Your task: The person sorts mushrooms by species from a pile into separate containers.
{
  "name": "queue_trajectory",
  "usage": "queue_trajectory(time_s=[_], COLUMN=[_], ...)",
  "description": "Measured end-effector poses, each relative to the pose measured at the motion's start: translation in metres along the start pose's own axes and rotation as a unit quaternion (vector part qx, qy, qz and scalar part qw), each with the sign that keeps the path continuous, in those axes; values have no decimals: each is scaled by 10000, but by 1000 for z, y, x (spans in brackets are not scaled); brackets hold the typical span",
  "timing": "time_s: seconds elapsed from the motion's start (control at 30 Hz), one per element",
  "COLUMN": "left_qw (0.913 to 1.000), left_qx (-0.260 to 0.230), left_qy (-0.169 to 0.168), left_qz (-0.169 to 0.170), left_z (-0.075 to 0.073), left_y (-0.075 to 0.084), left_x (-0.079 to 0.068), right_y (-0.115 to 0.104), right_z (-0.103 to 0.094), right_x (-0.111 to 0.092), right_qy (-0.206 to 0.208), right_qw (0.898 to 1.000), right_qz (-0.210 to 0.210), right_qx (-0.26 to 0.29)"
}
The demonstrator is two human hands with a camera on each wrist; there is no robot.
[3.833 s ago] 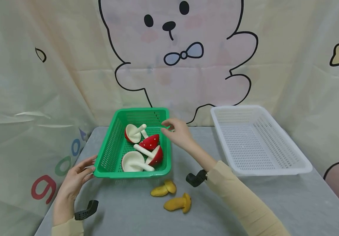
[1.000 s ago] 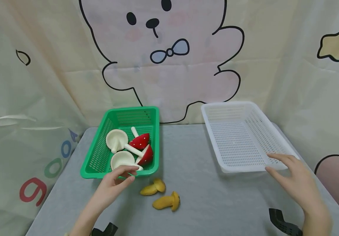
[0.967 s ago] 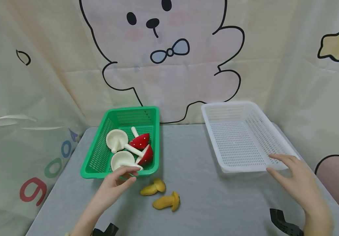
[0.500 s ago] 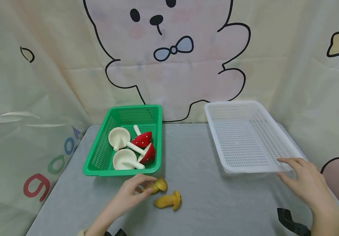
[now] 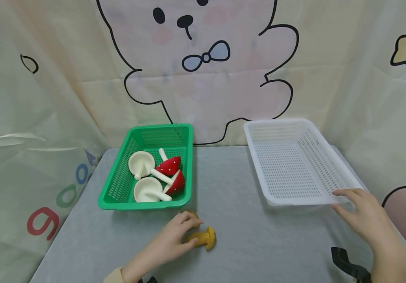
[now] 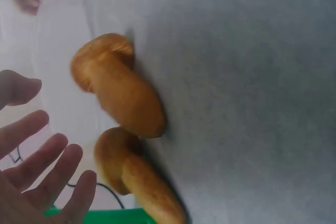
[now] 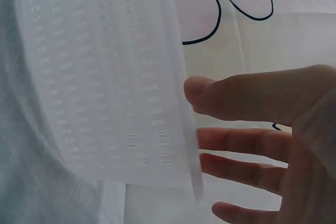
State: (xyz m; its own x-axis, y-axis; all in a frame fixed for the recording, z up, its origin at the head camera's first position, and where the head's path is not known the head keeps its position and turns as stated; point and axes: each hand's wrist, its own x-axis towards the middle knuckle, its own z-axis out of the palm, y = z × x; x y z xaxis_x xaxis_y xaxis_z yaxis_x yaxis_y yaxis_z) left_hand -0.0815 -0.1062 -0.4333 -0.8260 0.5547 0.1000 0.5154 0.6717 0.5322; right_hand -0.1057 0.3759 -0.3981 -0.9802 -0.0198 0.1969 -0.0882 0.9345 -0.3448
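Observation:
Two yellow toy mushrooms lie on the grey table. My left hand [image 5: 174,237] reaches over them with loosely bent fingers, partly hiding the nearer mushroom [image 5: 208,237] and most of the farther mushroom [image 5: 193,215]. In the left wrist view, the fingers [image 6: 58,169] are spread and apart from both mushrooms. At the white basket's [image 5: 291,201] front right corner is my right hand [image 5: 365,216], its thumb [image 7: 241,95] and fingertips right at the rim. Several red-capped toy mushrooms [image 5: 176,184] with white stems lie in the green basket [image 5: 139,206].
The green basket stands at the back left and the white basket at the back right, with grey tabletop [image 5: 224,184] between them. A printed curtain [image 5: 224,94] hangs behind the table. Black wrist mounts [image 5: 349,265] stick out beside my wrists.
My left hand has moved right and nearer, from the green basket's front edge to the yellow mushrooms. My right hand went earlier from the green basket to the white basket's corner and stays there.

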Motion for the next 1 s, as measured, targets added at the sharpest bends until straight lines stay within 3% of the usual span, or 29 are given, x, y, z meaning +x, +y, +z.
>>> queue_trajectory(time_s=[0.13, 0.4, 0.7, 1.0], left_qw=[9986, 9906, 9871, 9821], left_qx=[467, 1140, 1269, 1503], left_qy=[-163, -75, -395, -355], left_qz=[179, 750, 896, 1074], left_z=[6, 14, 18, 20], left_y=[0, 0, 6, 6], left_x=[4, 8, 9, 10], right_y=[2, 2, 1, 2], right_z=[1, 3, 2, 4], right_x=[0, 1, 2, 1], right_qy=[-20, 61, 136, 191], right_qw=[10000, 10000, 9999, 9998], right_qz=[17, 22, 72, 80], right_qx=[-70, 61, 75, 76])
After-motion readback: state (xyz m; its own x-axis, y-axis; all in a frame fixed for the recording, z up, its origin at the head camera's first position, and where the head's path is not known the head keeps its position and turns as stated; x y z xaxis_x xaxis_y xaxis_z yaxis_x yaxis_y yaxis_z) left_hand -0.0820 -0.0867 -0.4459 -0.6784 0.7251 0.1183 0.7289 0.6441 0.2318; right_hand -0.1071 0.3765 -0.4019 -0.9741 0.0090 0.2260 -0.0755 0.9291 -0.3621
